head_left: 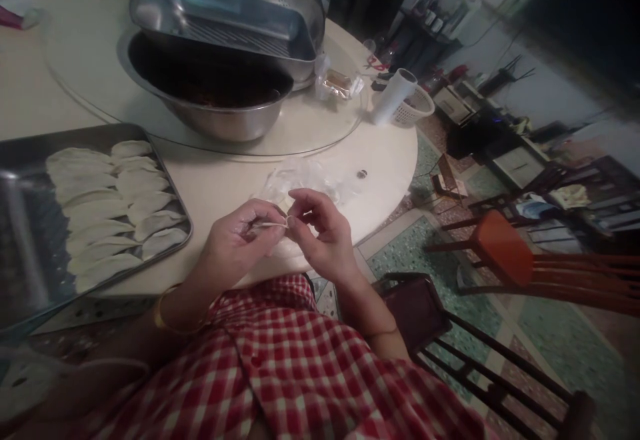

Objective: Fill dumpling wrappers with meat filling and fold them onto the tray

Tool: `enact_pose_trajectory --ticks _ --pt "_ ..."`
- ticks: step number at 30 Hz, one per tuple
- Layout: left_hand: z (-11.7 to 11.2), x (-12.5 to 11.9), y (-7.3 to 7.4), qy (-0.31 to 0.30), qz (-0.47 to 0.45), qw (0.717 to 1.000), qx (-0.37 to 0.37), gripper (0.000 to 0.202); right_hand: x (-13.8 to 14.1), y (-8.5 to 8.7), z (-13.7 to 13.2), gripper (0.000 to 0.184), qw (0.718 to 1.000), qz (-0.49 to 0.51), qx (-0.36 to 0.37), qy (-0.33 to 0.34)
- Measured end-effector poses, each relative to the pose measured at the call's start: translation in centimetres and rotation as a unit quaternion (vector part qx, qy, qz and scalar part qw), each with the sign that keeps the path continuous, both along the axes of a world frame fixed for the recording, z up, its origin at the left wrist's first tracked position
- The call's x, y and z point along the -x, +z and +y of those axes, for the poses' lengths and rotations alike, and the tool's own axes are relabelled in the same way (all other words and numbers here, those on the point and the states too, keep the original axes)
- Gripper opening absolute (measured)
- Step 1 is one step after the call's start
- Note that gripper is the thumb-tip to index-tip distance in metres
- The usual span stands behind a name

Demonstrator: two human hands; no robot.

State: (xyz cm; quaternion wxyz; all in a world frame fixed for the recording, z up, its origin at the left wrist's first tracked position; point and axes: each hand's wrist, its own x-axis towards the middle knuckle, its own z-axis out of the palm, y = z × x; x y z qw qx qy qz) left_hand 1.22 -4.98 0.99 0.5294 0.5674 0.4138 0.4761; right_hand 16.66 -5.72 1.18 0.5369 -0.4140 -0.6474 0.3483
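Note:
Between my hands, above the table's near edge, is a pale folded dumpling (pixel 269 225), seen mostly edge-on. My left hand (pixel 240 237) is closed around it and hides much of its body. The fingertips of my right hand (pixel 323 230) pinch its right end. Just beyond my hands lies a crumpled clear plastic bag (pixel 305 177); what is in it I cannot make out. On my left a metal tray (pixel 173 200) bears rows of folded dumplings (pixel 97 210).
A large steel bowl (pixel 235 120) with dark contents stands on the glass turntable (pixel 310 143), an empty metal tray (pixel 225 10) behind it. Farther right are a plastic-film roll (pixel 395 97) and a white basket (pixel 420 107). Chairs (pixel 503 247) stand on the floor at right.

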Motion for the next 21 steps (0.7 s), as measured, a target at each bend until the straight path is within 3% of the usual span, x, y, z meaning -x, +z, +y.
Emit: enact_pose_trajectory --ticks 12,21 --pt "0.0 0.0 -0.4 0.046 0.037 0.998 -0.020 0.009 -0.4 0.4 0.2 0.031 0.995 -0.078 -0.051 0.031" --pt "0.3 -0.6 -0.5 0.079 -0.002 0.997 -0.008 0.026 -0.8 1.2 -0.2 0.065 0.990 -0.094 -0.071 0.079"
